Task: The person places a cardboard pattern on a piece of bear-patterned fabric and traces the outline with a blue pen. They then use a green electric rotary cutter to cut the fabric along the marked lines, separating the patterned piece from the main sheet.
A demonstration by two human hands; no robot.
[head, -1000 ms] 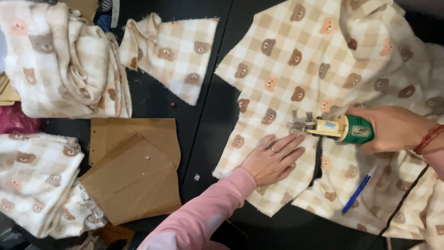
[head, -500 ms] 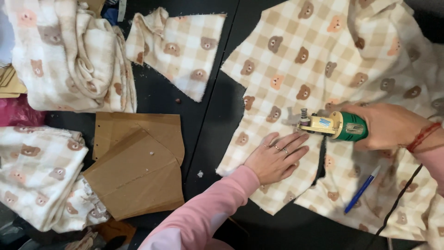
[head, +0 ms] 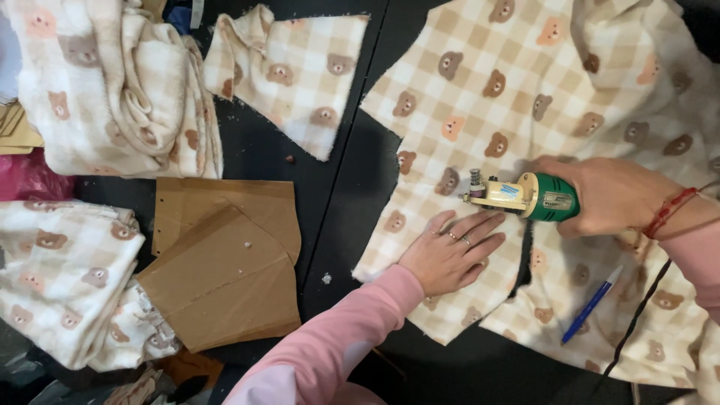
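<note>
A large piece of cream checked fabric with bear prints (head: 525,97) lies spread on the dark table. My left hand (head: 450,251), in a pink sleeve, presses flat on the fabric near its lower left part, fingers spread. My right hand (head: 611,196) grips a green and cream electric fabric cutter (head: 525,196), whose cutting head points left, just above my left fingers. A dark cut line runs down through the fabric below the cutter. The cutter's black cord (head: 637,315) trails to the lower right.
A blue pen (head: 591,306) lies on the fabric at lower right. Brown cardboard pattern pieces (head: 225,255) lie at the left centre. Stacks of the same bear fabric (head: 112,90) sit at upper left and lower left, and a smaller cut piece (head: 292,71) lies at top centre.
The cutter has moved a little upward along the fabric with my right hand. My left hand stays pressed flat on the cloth in about the same place.
</note>
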